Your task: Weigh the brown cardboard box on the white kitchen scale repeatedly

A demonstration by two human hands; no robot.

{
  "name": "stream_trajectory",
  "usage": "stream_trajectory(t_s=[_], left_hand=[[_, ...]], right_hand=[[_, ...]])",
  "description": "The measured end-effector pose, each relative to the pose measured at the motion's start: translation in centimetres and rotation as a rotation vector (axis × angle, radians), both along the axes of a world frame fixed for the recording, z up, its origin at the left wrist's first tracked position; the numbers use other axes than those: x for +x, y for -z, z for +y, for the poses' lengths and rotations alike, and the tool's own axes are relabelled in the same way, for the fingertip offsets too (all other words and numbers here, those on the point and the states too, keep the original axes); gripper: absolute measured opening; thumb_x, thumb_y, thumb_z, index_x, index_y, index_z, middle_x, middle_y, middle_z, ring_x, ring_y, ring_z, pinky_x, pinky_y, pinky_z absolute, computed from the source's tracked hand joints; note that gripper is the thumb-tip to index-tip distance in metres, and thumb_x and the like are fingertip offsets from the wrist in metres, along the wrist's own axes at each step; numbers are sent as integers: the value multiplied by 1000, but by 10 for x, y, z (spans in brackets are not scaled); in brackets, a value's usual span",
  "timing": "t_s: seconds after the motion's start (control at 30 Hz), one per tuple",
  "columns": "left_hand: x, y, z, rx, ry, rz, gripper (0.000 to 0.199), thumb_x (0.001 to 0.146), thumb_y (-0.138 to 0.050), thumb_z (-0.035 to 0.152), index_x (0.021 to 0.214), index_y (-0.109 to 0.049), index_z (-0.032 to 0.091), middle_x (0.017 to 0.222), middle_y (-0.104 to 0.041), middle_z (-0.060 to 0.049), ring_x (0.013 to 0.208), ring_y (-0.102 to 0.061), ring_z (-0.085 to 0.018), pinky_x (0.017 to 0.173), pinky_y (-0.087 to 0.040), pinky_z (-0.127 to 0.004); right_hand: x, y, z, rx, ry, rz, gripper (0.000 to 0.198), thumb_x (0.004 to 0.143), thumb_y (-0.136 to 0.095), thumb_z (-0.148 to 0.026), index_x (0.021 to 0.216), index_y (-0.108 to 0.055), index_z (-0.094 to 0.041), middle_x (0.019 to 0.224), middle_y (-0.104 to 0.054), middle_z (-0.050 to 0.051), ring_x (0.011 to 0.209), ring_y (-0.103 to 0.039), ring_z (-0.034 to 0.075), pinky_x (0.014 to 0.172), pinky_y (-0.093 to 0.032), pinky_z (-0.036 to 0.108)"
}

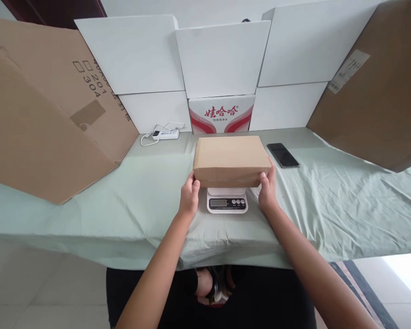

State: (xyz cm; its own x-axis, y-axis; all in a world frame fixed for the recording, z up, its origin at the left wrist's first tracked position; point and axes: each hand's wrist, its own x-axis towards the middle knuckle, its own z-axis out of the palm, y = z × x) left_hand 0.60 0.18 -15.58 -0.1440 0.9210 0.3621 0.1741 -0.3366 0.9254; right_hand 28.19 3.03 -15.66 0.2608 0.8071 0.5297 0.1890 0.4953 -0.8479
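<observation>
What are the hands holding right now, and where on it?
Both hands, left hand and right hand, grip the brown cardboard box at its near corners, above the scale.

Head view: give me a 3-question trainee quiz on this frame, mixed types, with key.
1. True or false: the cardboard box sits over the kitchen scale.
2. What lies on the cloth right of the box? A) phone B) mug C) scissors
3. Which hands grip the box?

Key: 1. True. 2. A, the phone. 3. Both: left hand and right hand, one at each end.
</observation>
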Motion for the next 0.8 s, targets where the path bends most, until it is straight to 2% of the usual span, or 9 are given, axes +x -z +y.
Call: stream_trajectory(t_s=[0.13,0.27,0.33,0.47,0.57,0.7,0.8], left_hand=[[-1,3,-1,4,-63,6,88,105,-49,93,152,-76,24,147,-85,-18,141,-78,-43,123,-61,-60],[-1,6,0,59,-108,-27,91,104,-53,92,161,-71,23,164,-76,-19,162,-66,-41,134,-55,-54],[-2,8,1,64,-111,-30,91,105,-54,91,162,-69,22,169,-73,-19,165,-64,-41,137,-53,-54],[-2,9,4,23,-103,4,93,103,-51,95,155,-75,23,158,-80,-19,156,-70,-43,131,-56,-59],[-1,7,4,13,-118,-6,95,100,-51,98,151,-78,22,152,-82,-19,151,-72,-44,126,-58,-58],[2,4,2,-1,-72,1,91,103,-48,96,146,-80,22,143,-86,-18,139,-78,-42,116,-62,-54],[2,-2,5,24,-39,-2,85,106,-49,91,145,-80,23,143,-86,-17,139,-78,-40,116,-62,-51]], right_hand=[[0,1,0,26,26,-10,79,102,-59,-85,164,-63,-37,168,-67,12,157,-61,43,138,-46,72],[3,6,2,38,84,39,84,103,-56,-85,170,-58,-36,154,-67,13,155,-61,44,138,-42,77],[4,7,3,28,81,57,85,103,-54,-86,172,-56,-36,151,-67,13,153,-62,44,137,-42,78],[3,4,4,48,102,32,89,102,-55,-90,168,-60,-31,161,-65,15,163,-55,46,140,-42,75],[2,0,4,66,115,24,89,101,-55,-92,162,-66,-28,163,-69,17,162,-58,46,140,-43,74],[2,1,4,80,57,18,82,103,-53,-91,157,-72,-31,166,-72,13,159,-63,44,140,-46,72],[2,-3,6,87,39,7,80,105,-52,-90,159,-70,-34,169,-70,11,161,-62,43,142,-45,72]])
